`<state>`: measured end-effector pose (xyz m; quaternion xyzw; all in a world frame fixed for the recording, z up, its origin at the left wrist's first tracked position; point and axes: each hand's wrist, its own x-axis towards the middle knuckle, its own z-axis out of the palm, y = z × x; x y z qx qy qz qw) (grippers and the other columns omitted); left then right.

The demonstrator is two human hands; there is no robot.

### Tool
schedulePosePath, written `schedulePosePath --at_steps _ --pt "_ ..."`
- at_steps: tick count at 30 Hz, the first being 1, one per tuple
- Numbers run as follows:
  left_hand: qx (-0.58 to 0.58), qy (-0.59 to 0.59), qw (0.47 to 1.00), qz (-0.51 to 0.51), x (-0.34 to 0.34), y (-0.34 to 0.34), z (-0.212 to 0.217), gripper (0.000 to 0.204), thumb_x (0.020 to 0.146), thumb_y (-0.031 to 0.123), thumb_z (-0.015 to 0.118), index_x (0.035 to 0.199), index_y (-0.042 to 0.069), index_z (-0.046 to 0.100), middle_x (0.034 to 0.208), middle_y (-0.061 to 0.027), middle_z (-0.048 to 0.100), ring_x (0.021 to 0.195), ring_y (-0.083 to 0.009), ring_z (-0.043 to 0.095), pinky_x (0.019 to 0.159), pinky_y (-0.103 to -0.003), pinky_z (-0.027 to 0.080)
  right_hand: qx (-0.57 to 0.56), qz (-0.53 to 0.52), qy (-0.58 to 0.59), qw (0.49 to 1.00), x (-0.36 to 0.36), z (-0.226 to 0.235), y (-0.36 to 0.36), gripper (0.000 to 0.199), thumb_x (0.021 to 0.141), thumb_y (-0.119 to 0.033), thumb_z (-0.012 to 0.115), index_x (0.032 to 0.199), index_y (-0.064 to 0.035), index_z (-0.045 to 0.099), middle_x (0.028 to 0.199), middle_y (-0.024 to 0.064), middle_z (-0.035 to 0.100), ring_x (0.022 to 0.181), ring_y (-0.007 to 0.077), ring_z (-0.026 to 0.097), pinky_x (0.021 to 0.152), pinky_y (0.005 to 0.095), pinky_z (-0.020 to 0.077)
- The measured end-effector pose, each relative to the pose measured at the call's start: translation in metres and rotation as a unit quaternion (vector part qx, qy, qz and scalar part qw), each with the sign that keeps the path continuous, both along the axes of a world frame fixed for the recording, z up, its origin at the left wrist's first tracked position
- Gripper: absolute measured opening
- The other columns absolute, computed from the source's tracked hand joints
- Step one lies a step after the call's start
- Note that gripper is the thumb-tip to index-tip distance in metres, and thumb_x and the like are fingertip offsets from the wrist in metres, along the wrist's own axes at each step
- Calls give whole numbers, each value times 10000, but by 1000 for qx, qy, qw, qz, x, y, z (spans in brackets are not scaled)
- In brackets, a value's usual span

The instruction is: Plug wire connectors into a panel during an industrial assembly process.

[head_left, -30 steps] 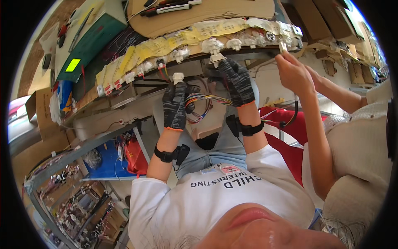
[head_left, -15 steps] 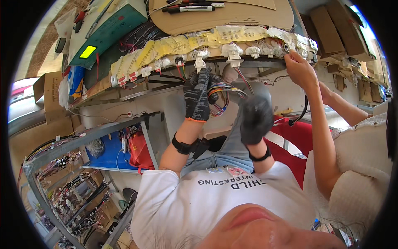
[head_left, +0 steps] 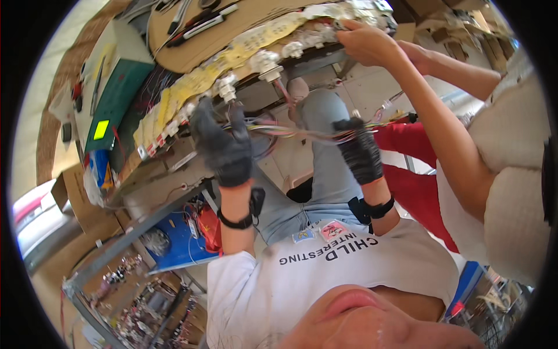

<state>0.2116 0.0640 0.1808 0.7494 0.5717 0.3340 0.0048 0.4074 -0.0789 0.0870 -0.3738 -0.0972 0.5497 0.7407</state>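
Observation:
A bundle of multicoloured wires (head_left: 293, 129) stretches between my two hands, below the board edge. My right hand (head_left: 359, 152), in a dark glove, is closed round the bundle's right part; wire ends with small connectors stick out beyond it. My left hand (head_left: 224, 145), also gloved and somewhat blurred, is at the left end of the wires with thumb and fingers apart. Its fingertips are just below a white connector socket (head_left: 226, 86) on the board (head_left: 250, 42), which is covered in yellowed tape. A larger white socket (head_left: 267, 64) with wires hanging from it is to the right.
At the right, a co-worker's bare hand (head_left: 363, 43) touches the board's far end. A green tester box (head_left: 119, 110) with a lit yellow display is at the left. Markers (head_left: 203, 26) lie on cardboard (head_left: 168, 20). A metal rack (head_left: 87, 279) holds wire harnesses at lower left.
The view has shifted and turned. My left hand has come off the white socket and spread its fingers. My right hand now grips the wires, drawing them out sideways.

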Motion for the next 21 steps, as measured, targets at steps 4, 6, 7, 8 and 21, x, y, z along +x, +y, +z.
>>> schedulePosePath --at_steps 4,6,7,8,21 --pt "-112 76 944 -301 40 -73 18 517 676 283 716 1091 30 537 1094 -178 528 1079 -336 470 953 -395 344 -32 182 -493 850 -57 -88 -44 256 865 -126 438 1092 -60 535 1025 128 584 940 282 545 869 393 395" --pt "-141 181 928 -292 47 -82 6 481 734 325 646 1099 31 536 1080 -185 536 1047 -327 493 915 -386 375 -11 166 -547 820 -74 -78 -32 280 845 -150 448 1097 -62 534 1019 128 584 937 290 543 866 414 386" --pt "-221 184 909 -302 45 -80 -14 448 755 325 608 1067 11 539 1005 -186 562 969 -326 524 865 -398 394 14 148 -601 785 -83 -65 -21 307 826 -173 458 1102 -64 532 1013 128 584 934 297 540 864 435 376" --pt "-302 183 883 -310 42 -79 -36 423 777 325 570 1036 -9 542 930 -188 588 891 -325 555 815 -410 414 36 129 -653 746 -92 -54 -11 335 806 -197 468 1107 -65 531 1007 128 583 931 304 538 862 456 366" --pt "-285 -153 894 -310 27 -75 -95 243 858 45 490 1091 5 547 895 -79 613 753 -123 588 633 -256 452 -81 -126 -841 519 30 60 19 193 754 -152 620 927 -71 598 879 109 595 913 296 539 788 400 415"
